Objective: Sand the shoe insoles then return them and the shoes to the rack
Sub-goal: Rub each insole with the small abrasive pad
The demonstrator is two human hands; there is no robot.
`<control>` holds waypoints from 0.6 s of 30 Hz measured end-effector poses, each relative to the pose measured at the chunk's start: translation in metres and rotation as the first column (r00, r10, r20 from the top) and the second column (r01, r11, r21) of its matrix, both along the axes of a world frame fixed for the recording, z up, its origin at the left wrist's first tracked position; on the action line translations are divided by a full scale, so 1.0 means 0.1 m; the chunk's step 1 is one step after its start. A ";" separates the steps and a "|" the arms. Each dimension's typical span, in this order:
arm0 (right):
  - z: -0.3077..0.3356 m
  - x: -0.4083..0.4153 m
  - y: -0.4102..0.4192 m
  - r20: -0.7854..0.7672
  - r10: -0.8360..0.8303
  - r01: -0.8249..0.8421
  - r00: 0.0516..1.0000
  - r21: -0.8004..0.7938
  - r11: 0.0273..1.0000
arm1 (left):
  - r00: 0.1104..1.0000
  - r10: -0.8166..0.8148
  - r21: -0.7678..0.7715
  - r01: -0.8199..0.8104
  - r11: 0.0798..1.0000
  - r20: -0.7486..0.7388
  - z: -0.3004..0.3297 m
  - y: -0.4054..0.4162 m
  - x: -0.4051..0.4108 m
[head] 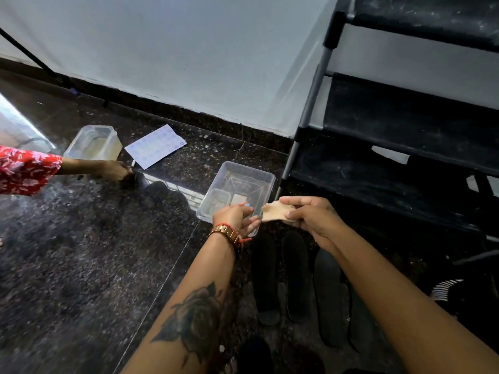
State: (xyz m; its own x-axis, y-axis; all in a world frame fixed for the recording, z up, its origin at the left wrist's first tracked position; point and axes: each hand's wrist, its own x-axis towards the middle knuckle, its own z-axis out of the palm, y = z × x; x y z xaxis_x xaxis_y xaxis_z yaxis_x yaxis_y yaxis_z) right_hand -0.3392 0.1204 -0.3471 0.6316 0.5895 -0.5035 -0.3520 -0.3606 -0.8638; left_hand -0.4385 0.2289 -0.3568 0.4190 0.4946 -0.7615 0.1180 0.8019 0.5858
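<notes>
My right hand (310, 215) pinches a tan sheet of sandpaper (274, 211), holding it in the air beside a clear plastic tub (248, 172). My left hand (236, 220) hovers at the tub's near corner with fingers relaxed, just left of the sandpaper and holding nothing. Several black insoles (266, 276) lie side by side on the dark floor below my hands. A black shoe with white stripes (459, 295) sits at the right. The black shoe rack (405, 122) stands to the right with bare shelves.
Another person's hand (116, 171), in a red floral sleeve, reaches down to the floor at the left. A second clear tub (93, 143) and a printed white sheet (155, 145) lie near the wall. A smaller container (216, 202) sits inside the near tub.
</notes>
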 end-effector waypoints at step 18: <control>-1.69 0.10 1.65 0.213 0.266 -0.210 0.940 -0.254 0.944 | 0.971 0.181 0.021 -0.180 0.983 -0.159 -1.46 1.12 -0.07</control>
